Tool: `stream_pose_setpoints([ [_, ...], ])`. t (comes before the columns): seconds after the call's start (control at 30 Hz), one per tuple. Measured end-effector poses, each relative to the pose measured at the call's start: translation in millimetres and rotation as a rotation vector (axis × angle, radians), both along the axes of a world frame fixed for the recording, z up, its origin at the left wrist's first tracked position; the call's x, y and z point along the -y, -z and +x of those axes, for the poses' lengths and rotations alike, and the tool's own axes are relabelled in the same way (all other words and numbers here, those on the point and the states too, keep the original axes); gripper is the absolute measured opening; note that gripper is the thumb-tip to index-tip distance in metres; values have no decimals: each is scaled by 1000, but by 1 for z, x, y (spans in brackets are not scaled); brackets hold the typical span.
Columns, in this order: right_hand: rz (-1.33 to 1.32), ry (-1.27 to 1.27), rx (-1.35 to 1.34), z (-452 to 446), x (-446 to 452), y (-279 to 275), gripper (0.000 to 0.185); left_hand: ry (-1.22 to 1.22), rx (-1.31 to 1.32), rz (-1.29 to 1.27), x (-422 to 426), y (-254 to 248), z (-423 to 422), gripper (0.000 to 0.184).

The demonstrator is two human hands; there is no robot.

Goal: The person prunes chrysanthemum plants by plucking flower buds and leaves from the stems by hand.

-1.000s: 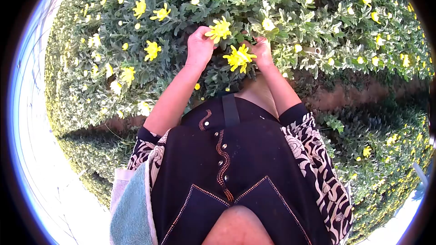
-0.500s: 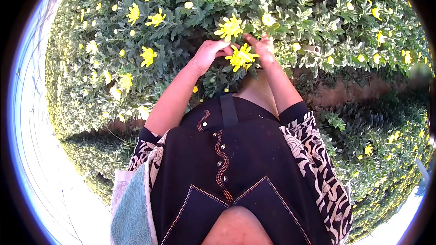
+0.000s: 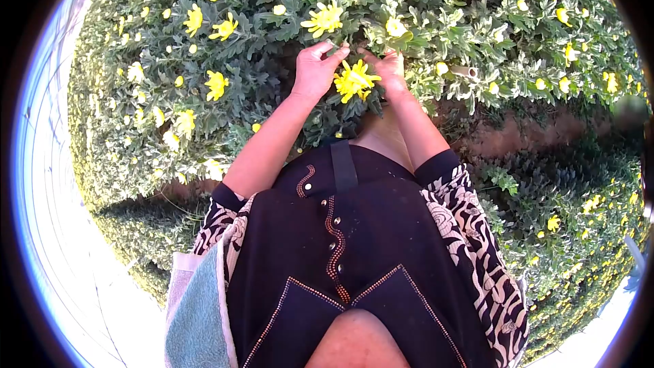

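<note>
My left hand [image 3: 316, 73] reaches into the chrysanthemum foliage, its thumb and forefinger pinched together. What lies between those fingertips is too small to make out. A little to the right, my right hand [image 3: 389, 70] has its fingers bent together among the leaves, and whatever they grip is hidden. A wide-open yellow chrysanthemum [image 3: 355, 82] stands between the two hands, just below the fingertips. Above my left hand is another yellow bloom [image 3: 323, 19]. A paler, half-open flower [image 3: 395, 26] sits just above my right hand.
Dense green bushes [image 3: 266, 54] with several yellow flowers and buds surround the hands. A short pale tube end [image 3: 466, 72] pokes out at the right. Bare brown soil [image 3: 518, 138] shows between the plant rows. A blue-green towel [image 3: 199, 313] hangs by my left side.
My left hand has risen slightly, its thumb swinging upward. The upper yellow bloom has shifted up and left, away from the fingers. The lower bloom has moved slightly left.
</note>
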State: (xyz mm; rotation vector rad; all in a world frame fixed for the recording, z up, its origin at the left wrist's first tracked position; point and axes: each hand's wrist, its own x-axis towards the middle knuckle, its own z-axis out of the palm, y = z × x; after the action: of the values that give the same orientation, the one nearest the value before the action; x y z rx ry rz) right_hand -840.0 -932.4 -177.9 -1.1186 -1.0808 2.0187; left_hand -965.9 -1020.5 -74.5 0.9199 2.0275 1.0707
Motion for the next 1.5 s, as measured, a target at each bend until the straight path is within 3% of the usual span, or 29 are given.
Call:
stream_pose_setpoints([
  [0.1, 67, 38, 14, -1, 0, -2, 36, -44, 102, 185, 6, 10, 0, 17],
  [0.2, 92, 47, -5, -4, 3, 4, 35, -96, 210, 132, 8, 11, -2, 17],
  [0.4, 116, 150, -80, -8, 9, 0, 27, -53, 148, 230, 9, 13, -3, 15],
  [0.47, 419, -129, 907, 0, 6, -18, 28, -34, 144, 230, 11, 8, -2, 15],
  [0.5, 693, -97, 859, 13, 8, -1, 33, -24, 149, 138, 13, 6, -6, 15],
  [0.53, 650, -235, 1054, 17, 4, 1, 25, -13, 153, 47, 15, 4, -8, 15],
  [0.6, 822, -86, 906, 38, 15, 36, 16, 64, 122, 153, 15, 7, -8, 16],
  [0.63, 701, -109, 870, 43, 18, 17, 14, 84, 103, 102, 17, 4, -10, 15],
  [0.7, 849, -181, 912, 65, 41, -15, 19, 121, 99, 57, 19, 2, -9, 14],
  [0.77, 791, -243, 977, 96, 58, -31, 22, -30, 407, 206, 17, 6, -9, 13],
  [0.8, 717, -237, 1055, 110, 70, -35, 23, -14, 416, 211, 17, 4, -11, 13],
  [0.87, 640, -285, 1123, 142, 94, -45, 24, 188, 278, 195, 18, 0, -19, 12],
  [0.93, 486, -667, 1300, 167, 114, -58, 30, 302, 267, 136, 19, -2, -21, 17],
  [1.0, 653, -677, 1296, 188, 147, -72, 38, 315, 208, 203, 22, -22, -13, 20],
  [1.03, 594, -699, 1276, 190, 148, -82, 43, 361, -31, 303, 24, -25, -12, 21],
  [1.07, 594, -686, 1285, 189, 144, -89, 43, 367, -9, 399, 24, -31, -9, 19],
  [1.13, 567, -170, 850, 176, 126, -105, 35, 429, -205, 520, 24, -54, -4, 17],
  [1.2, 614, 116, 755, 149, 94, -128, 22, 453, 28, 513, 24, -84, 13, 14],
  [1.27, 840, 279, 767, 134, 53, -138, 16, 692, 37, 559, 21, -115, 35, 15],
  [1.37, 1123, 339, 837, 129, -10, -152, 20, 757, 303, 289, 17, -115, 75, 18],
  [1.47, 1284, 146, 1000, 138, -66, -163, 20, 703, 185, 217, -7, -64, 94, 19],
  [1.5, 1224, 48, 1041, 146, -81, -163, 19, 622, 313, 162, -17, -50, 100, 20],
])
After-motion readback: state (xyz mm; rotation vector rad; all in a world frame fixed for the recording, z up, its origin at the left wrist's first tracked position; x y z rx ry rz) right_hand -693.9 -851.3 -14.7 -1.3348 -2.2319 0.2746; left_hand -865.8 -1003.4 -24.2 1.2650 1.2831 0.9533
